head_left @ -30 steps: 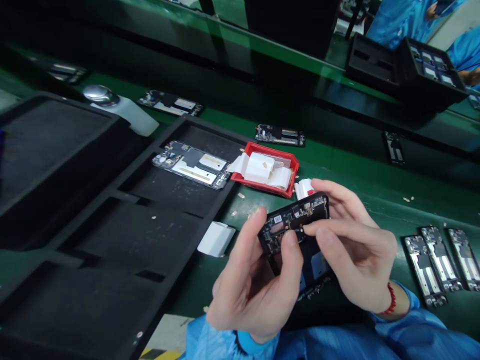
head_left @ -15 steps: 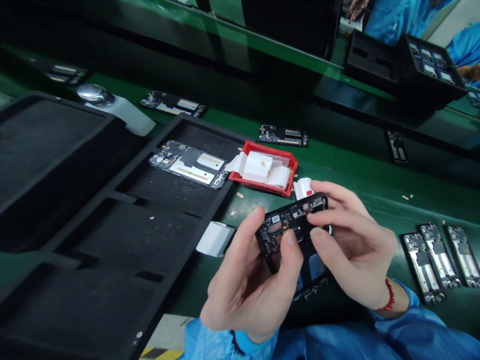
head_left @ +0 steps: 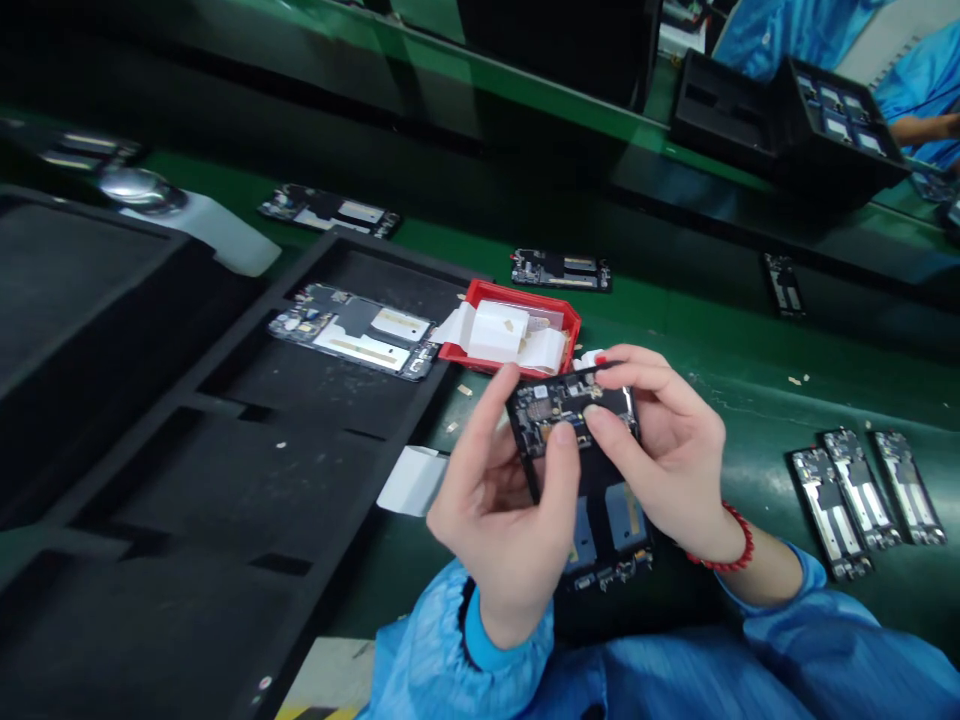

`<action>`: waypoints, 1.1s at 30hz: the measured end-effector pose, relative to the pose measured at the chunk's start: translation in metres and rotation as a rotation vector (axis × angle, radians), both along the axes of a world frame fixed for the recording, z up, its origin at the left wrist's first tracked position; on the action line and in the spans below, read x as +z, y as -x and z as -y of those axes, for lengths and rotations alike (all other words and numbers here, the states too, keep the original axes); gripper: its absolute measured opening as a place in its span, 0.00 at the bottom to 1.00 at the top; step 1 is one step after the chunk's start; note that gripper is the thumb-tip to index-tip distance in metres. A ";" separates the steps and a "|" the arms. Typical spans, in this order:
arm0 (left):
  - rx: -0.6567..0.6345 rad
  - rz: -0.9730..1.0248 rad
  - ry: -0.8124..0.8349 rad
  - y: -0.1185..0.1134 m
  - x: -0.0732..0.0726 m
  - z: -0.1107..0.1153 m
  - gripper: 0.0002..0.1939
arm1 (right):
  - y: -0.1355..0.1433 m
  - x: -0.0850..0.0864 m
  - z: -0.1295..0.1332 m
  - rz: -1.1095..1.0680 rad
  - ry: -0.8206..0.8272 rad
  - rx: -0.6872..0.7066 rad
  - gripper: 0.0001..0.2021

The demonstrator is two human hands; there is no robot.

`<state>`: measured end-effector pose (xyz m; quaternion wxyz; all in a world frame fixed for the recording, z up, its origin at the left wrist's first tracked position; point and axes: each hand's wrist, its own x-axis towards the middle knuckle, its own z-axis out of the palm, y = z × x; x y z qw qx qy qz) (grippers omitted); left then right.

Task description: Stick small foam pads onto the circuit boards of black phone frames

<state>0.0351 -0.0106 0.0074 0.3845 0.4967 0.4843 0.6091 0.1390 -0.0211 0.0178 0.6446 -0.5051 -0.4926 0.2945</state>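
Note:
Between my hands is an opened phone body (head_left: 592, 470), its circuit board facing up and tilted toward me. My left hand (head_left: 510, 500) grips its left edge, with the thumb lying on the board. My right hand (head_left: 660, 440) holds the upper right side, thumb and fingertips pressed close together on the board; whether a small part sits between them I cannot make out. Just beyond the phone stands a red tray (head_left: 574, 335) with white paper strips and small tan pieces. A white sticker sheet (head_left: 412, 480) lies left of my left hand.
A black foam tray (head_left: 225, 480) fills the left, with one phone body (head_left: 352, 330) on it. More phone bodies lie at the right (head_left: 829, 510) and along the back (head_left: 562, 270). A tape dispenser-like white piece (head_left: 217, 230) stands back left. Other people in blue sit beyond a black box (head_left: 832, 140).
The phone body has turned to lie flatter, showing more of its lower half. My right hand has moved left and closer to my left thumb. The camera view has shifted slightly.

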 end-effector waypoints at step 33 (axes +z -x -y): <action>-0.622 -0.349 0.195 0.019 -0.028 -0.013 0.11 | -0.090 -0.012 0.010 0.532 0.285 0.549 0.06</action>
